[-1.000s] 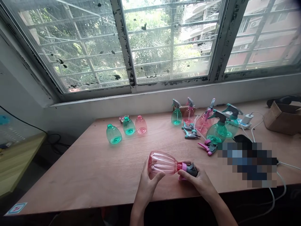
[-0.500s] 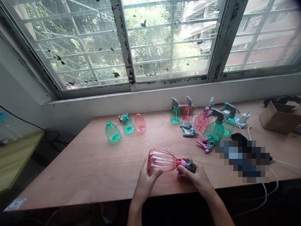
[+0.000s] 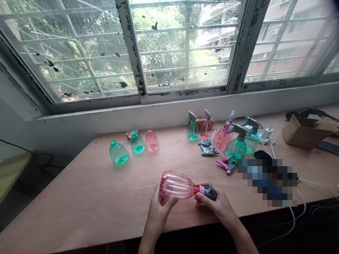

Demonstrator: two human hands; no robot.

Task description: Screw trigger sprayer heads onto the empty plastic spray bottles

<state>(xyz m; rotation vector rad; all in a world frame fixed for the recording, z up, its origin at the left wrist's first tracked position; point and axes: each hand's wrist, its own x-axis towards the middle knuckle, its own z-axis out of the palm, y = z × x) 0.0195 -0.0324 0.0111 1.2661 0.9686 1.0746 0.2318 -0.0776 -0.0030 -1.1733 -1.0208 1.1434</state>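
In the head view, the left hand (image 3: 156,213) has its fingers (image 3: 171,202) curled round the base of a ribbed clear-pink plastic bottle (image 3: 177,185), tipped sideways over the brown wooden table (image 3: 87,197), while the right hand (image 3: 224,209) grips the grey-and-pink plastic spray head (image 3: 210,193) at its neck. Beyond the left fingers sit two clear-green bottles (image 3: 137,144) and another clear-pink one (image 3: 152,141); past the right fingers, loose trigger heads (image 3: 209,152) lie beside topped spray bottles (image 3: 235,149).

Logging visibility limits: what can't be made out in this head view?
Head view:
Left hand: fingers mostly hidden behind the transparent pink ribbed plastic bottle.
Right hand: fingers partly hidden behind the grey-and-pink plastic spray head.
Flat dark-blue object: cut off by right edge.
Pixelated patch: masks whatever's there.
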